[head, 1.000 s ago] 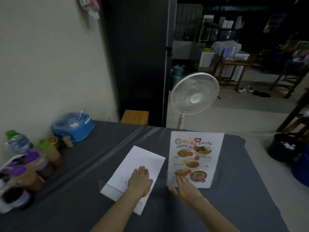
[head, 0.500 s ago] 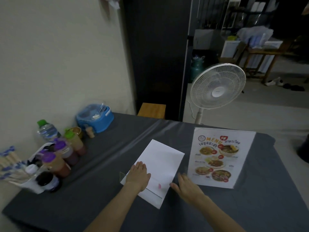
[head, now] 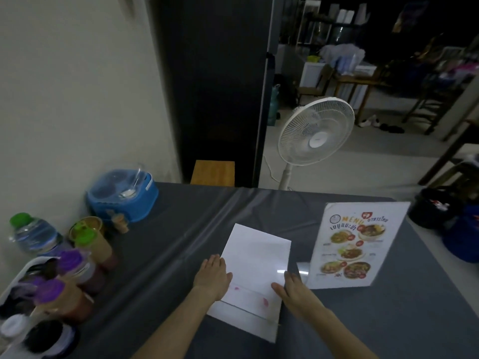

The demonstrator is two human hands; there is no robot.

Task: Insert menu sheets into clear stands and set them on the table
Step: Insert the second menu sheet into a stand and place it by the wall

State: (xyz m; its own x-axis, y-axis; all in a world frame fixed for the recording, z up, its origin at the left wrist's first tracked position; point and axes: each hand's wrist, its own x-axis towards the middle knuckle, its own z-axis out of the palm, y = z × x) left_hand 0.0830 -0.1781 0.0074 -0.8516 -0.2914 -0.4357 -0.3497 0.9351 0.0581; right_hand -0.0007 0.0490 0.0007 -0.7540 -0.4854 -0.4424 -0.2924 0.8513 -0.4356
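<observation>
The left hand [head: 213, 277] lay flat and spread on the left edge of a white sheet [head: 255, 270], blank side up on the grey-clothed desk [head: 168, 229]; the right hand [head: 294, 291] rested open at the sheet's right edge, fingers extended, gripping nothing; a clear stand [head: 246, 307] seemed to lie flat across the sheet's near part, its edge showing as a faint line, though how far the sheet sat inside it could not be told; just beside, to the right, a printed menu sheet [head: 355, 244] appeared to stand already in its holder; the step in hand looked like seating the second sheet; the next move probably called for squaring the paper within the stand, then lifting it upright.
</observation>
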